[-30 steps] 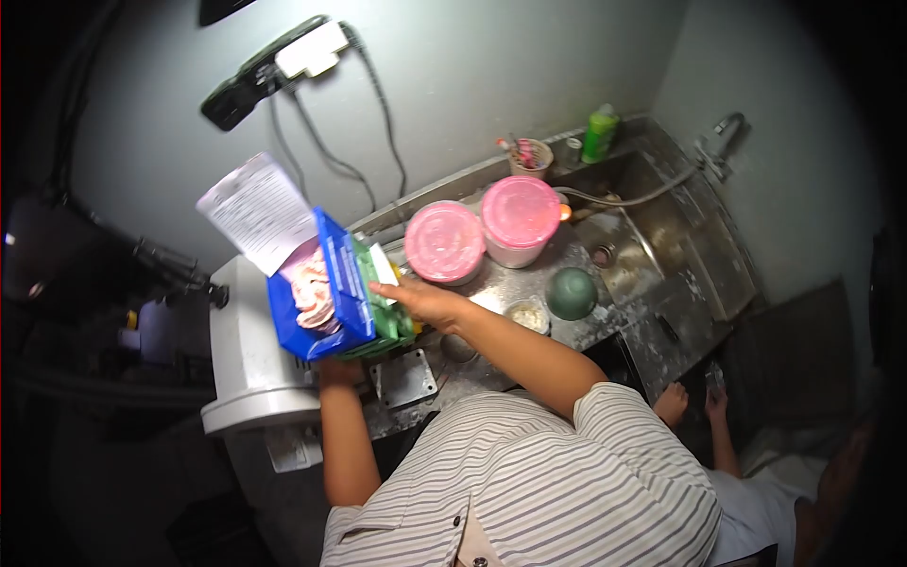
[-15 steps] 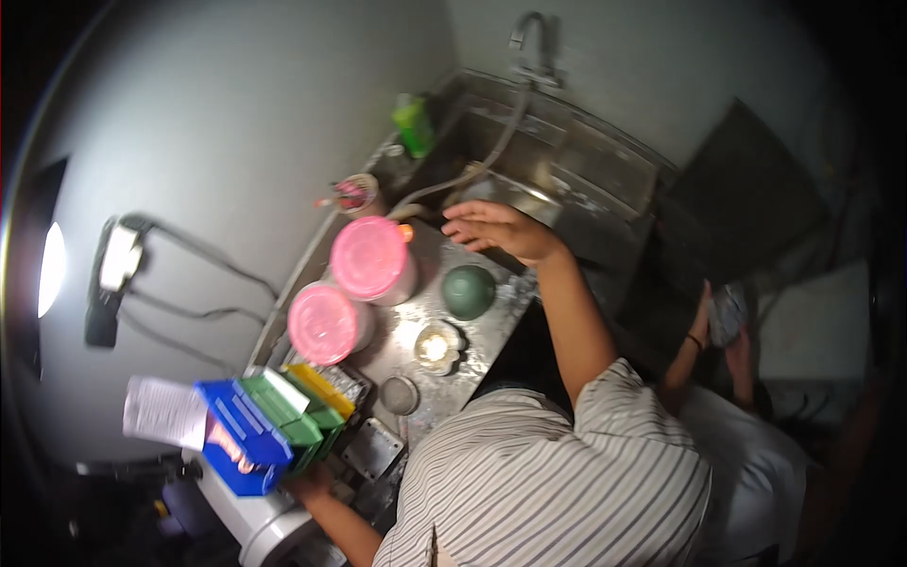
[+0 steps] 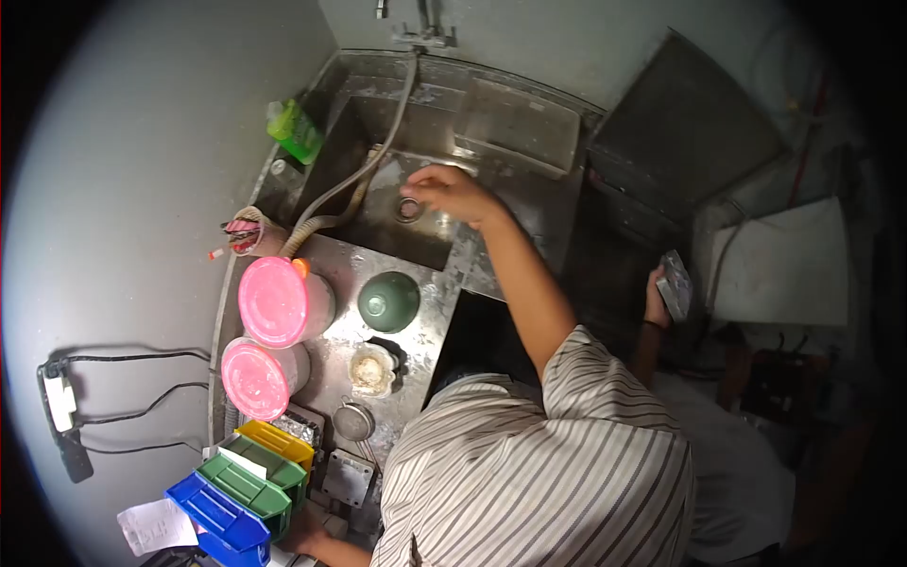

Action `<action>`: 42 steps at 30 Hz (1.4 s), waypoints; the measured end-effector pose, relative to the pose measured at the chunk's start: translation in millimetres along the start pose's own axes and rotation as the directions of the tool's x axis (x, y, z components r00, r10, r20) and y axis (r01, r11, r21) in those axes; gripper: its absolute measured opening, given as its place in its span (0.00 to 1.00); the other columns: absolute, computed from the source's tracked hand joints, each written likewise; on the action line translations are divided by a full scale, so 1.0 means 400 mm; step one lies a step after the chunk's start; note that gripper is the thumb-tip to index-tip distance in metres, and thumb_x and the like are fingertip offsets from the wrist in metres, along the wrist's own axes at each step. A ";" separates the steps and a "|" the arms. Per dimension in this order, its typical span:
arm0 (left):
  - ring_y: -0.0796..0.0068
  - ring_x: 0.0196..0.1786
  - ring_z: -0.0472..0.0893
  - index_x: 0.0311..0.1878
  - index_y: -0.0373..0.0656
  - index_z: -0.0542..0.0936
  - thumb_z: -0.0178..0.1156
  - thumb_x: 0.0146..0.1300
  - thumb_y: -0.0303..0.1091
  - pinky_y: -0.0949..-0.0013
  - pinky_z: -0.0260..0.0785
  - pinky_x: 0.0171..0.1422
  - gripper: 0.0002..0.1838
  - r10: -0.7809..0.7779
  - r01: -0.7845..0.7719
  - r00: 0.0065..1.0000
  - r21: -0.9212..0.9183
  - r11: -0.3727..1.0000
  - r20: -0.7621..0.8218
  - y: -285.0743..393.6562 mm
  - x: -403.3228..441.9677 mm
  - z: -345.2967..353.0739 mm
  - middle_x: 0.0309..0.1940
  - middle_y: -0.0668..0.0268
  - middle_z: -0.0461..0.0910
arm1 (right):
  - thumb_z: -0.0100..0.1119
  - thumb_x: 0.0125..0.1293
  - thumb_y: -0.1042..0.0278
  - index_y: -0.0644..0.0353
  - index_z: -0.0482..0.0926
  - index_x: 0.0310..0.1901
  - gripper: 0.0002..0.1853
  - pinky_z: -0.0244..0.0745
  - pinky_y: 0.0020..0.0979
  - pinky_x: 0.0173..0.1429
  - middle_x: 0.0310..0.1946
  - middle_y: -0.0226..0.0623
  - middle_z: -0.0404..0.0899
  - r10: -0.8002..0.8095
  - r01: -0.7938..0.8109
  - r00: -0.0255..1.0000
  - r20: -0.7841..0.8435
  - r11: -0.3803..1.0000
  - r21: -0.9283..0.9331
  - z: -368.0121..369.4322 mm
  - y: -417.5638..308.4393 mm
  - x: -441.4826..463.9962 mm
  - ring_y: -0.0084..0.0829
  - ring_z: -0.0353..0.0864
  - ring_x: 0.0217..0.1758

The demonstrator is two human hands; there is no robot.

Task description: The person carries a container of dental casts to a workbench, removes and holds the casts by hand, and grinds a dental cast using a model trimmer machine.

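Note:
My left hand [image 3: 304, 531] is at the lower left, gripping a row of plastic bins from their near side; its fingers are partly hidden. The row has a blue bin [image 3: 219, 510], a green bin [image 3: 248, 480] and a yellow bin [image 3: 277, 442]. A printed paper [image 3: 157, 526] sticks out beside the blue bin. My right hand [image 3: 451, 195] is stretched over the metal sink [image 3: 378, 227], fingers loosely bent and apart, holding nothing. Beneath it the drain shows. A grey hose [image 3: 392, 128] runs from the tap into the sink, left of this hand.
Two pink-lidded tubs [image 3: 274, 300], a green bowl [image 3: 388, 302], a scalloped dish [image 3: 371, 369] and a round tin [image 3: 353, 421] stand on the counter. A green bottle [image 3: 298, 132] is by the wall. At the right, a co-worker's hand [image 3: 656, 300] holds a clear packet.
The view has swung toward the sink. My right hand has left the bins and moved out over the sink. My left hand still holds the bins, now lower in view.

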State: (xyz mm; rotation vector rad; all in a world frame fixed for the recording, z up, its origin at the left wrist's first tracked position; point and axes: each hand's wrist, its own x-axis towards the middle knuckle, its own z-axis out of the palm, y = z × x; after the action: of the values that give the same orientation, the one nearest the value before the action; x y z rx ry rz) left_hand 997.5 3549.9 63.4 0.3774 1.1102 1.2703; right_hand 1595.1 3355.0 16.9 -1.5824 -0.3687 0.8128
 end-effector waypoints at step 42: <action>0.48 0.68 0.80 0.65 0.27 0.79 0.53 0.79 0.51 0.50 0.71 0.72 0.32 0.064 -0.497 0.729 0.463 0.734 0.681 0.396 -0.384 -0.282 0.63 0.44 0.82 | 0.70 0.68 0.47 0.64 0.58 0.81 0.48 0.61 0.44 0.81 0.79 0.60 0.61 -0.371 0.140 0.920 -0.126 0.613 -0.778 -0.114 -0.185 0.583 0.50 0.64 0.82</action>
State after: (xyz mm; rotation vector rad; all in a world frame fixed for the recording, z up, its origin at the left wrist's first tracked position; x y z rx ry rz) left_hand 831.5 3426.9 200.5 1.4494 0.8560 0.8784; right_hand 1805.4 3488.4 20.5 -2.3268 -0.7896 0.1635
